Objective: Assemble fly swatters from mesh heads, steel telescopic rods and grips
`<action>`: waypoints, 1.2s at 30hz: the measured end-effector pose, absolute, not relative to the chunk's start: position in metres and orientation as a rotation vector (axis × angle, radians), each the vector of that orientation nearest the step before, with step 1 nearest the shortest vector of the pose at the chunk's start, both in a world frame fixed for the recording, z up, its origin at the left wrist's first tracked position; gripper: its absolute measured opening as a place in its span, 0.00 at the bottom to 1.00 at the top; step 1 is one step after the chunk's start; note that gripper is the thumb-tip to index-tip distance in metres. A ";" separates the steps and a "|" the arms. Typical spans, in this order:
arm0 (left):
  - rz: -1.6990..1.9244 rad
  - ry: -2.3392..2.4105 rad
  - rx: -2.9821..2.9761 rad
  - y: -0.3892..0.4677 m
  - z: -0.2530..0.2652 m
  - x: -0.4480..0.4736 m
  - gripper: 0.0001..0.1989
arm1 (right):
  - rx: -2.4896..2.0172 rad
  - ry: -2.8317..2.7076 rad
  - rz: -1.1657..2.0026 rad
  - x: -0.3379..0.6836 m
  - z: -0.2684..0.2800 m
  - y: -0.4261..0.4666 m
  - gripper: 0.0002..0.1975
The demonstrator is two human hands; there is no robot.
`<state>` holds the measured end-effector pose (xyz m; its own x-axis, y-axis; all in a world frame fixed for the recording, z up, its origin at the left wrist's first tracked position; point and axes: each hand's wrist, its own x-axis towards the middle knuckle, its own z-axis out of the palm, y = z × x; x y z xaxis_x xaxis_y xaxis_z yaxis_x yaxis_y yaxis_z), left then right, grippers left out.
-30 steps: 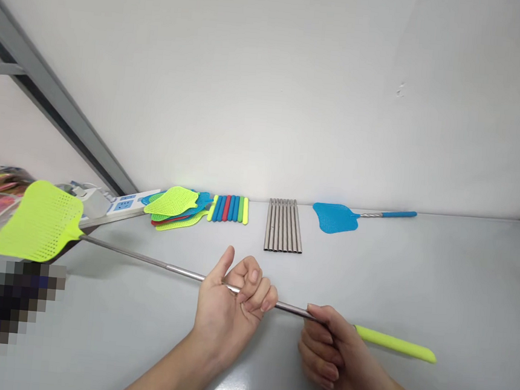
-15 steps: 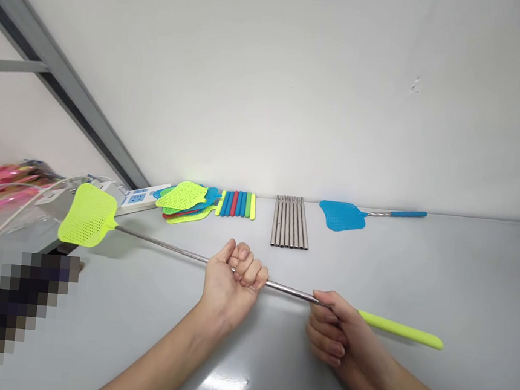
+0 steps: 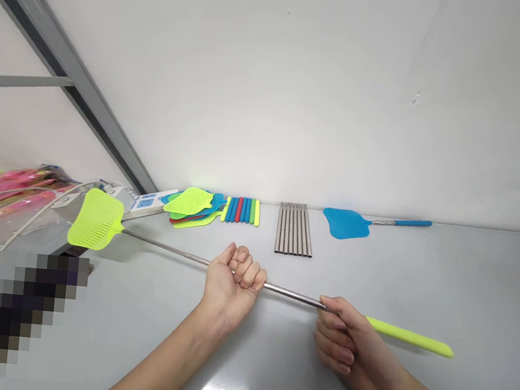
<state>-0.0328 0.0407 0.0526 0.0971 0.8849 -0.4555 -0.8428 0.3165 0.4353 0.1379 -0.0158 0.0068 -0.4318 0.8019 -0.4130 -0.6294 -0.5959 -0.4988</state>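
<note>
A yellow-green fly swatter point(image 3: 294, 294) with an extended metal rod stretches across the front of the table, its perforated head at the left and its long grip at the right. Wrapped round the middle of the rod is my left hand point(image 3: 236, 281), palm turned up. My right hand point(image 3: 341, 335) is closed round the rod near the yellow-green grip, thumb along the top; the fingers hide where rod and grip meet. Beyond my hands, a row of metal tubes point(image 3: 294, 231) lies side by side. A blue fly swatter point(image 3: 347, 224) with a short rod lies farther right.
Along the wall, several swatter heads point(image 3: 189, 201) are stacked beside a row of coloured grips point(image 3: 241, 210). A power strip point(image 3: 150, 202) sits behind them. At far left are bagged pink items point(image 3: 18, 192) and a metal frame point(image 3: 87, 92).
My right hand has shifted slightly right along with the yellow-green grip, while my left hand stays nearly in place. The whole view has moved a little, setting the background lower and to the right.
</note>
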 end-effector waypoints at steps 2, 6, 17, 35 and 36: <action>1.280 0.723 0.066 0.041 0.052 -0.034 0.20 | -0.787 -0.337 2.091 0.138 0.007 -0.016 0.17; 1.277 0.721 0.058 0.043 0.052 -0.036 0.20 | -0.782 -0.323 2.108 0.138 0.009 -0.016 0.17; 1.301 0.750 0.065 0.043 0.055 -0.038 0.19 | -0.801 -0.336 2.094 0.143 0.012 -0.016 0.17; 1.328 0.738 0.110 0.047 0.059 -0.047 0.18 | -0.783 -0.404 2.080 0.148 0.014 -0.010 0.17; 1.329 0.738 0.112 0.047 0.059 -0.047 0.18 | -0.786 -0.405 2.080 0.148 0.014 -0.010 0.17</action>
